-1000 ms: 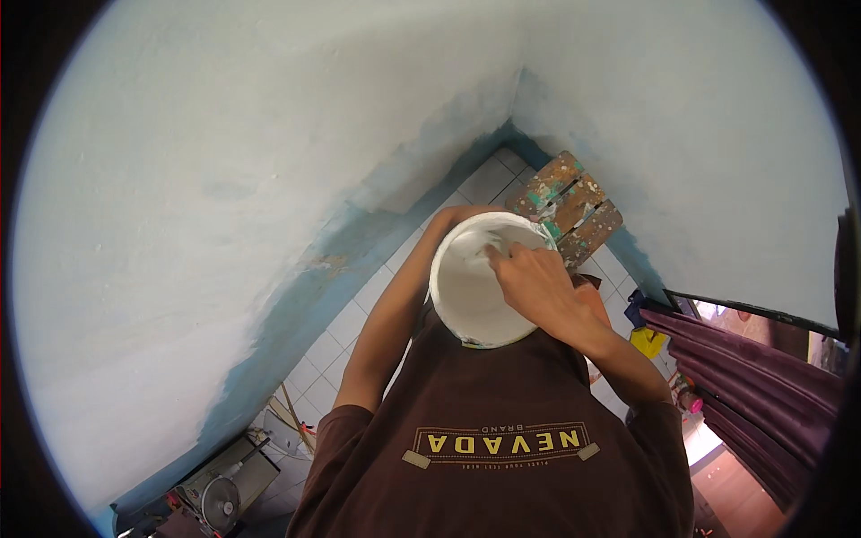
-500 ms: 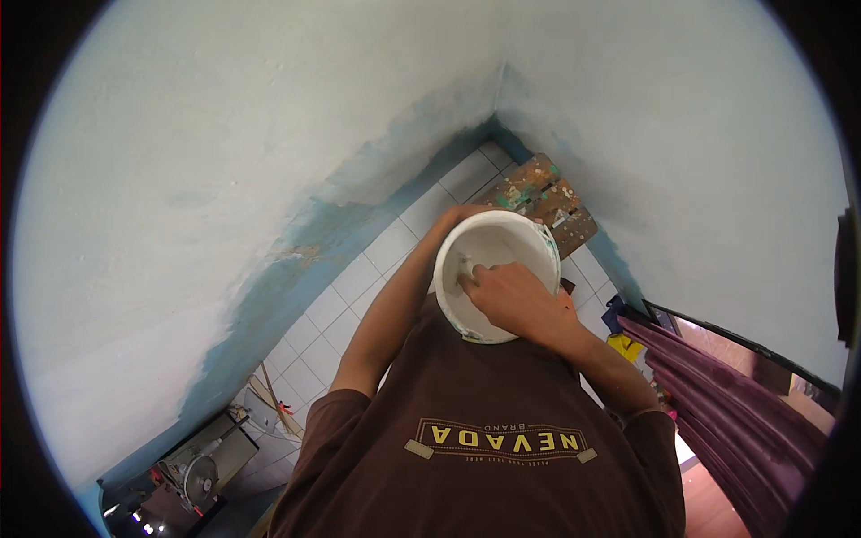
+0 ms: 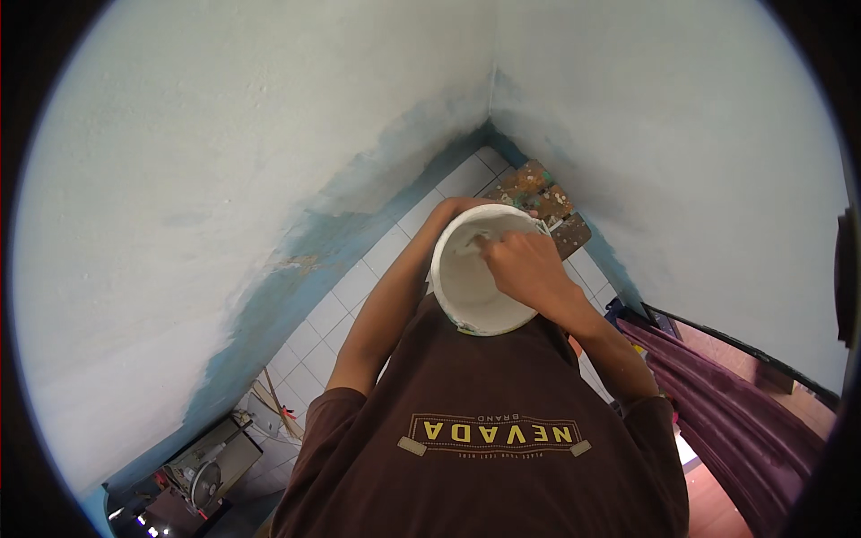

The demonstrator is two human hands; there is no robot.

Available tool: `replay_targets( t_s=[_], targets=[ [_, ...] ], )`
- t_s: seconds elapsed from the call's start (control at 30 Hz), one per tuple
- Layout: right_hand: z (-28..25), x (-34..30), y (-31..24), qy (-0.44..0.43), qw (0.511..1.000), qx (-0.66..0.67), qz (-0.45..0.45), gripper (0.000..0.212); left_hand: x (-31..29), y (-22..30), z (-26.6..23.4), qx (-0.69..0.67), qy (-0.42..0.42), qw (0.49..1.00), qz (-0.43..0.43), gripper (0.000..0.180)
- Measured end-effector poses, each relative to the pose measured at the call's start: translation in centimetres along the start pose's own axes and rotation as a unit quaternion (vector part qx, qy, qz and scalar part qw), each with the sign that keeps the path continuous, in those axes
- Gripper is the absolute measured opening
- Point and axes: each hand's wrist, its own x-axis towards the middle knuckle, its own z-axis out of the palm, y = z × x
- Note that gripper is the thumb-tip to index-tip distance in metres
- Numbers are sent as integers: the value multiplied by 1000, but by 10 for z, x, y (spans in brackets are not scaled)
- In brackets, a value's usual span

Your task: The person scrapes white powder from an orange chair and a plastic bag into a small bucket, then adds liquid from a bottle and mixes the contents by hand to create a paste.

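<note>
A round white bucket [image 3: 452,309] is held up against my dark shirt, its open mouth tipped toward me. My left hand [image 3: 461,206] reaches round the far side of the bucket and grips it; most of its fingers are hidden behind the rim. Inside the mouth, my right hand [image 3: 525,269] is closed, its fingers near the inner wall at the far left. Something small and whitish shows at those fingertips, too hidden to name. Whitish residue coats the bucket's inside.
A paint-spattered wooden bench [image 3: 569,235] stands in the corner beyond the bucket. Partly painted white and blue walls [image 3: 296,242] meet there. Below are white floor tiles [image 3: 354,285]. A fan [image 3: 205,482] is at lower left, a purple curtain [image 3: 717,408] at right.
My right hand has moved up and slightly right inside the bucket, toward its far wall. The bucket has shifted slightly up and left, with my left hand still round it.
</note>
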Motion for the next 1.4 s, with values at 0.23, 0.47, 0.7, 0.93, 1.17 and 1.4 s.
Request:
replay_targets(
  t_s=[0.23,0.47,0.7,0.93,1.17,1.4],
  targets=[
    [-16,-8,17,-71,995,-29,70,15,2,2,-2,5,-59,998,-19,49],
    [-17,-15,-6,-114,993,-8,0,10,-23,-28,-17,29,104,993,-41,49],
    [-1,15,-24,-33,999,15,-10,10,-27,-30,-25,51,167,983,-47,49],
    [-22,19,-9,-89,995,-41,32,12,-29,-35,-28,56,187,980,-47,49],
    [-9,15,-40,-148,988,-8,-50,16,-29,-38,-34,55,197,978,-39,49],
    [15,25,-24,-20,999,21,-30,32,-39,-40,-31,68,212,974,-45,48]
  ],
)
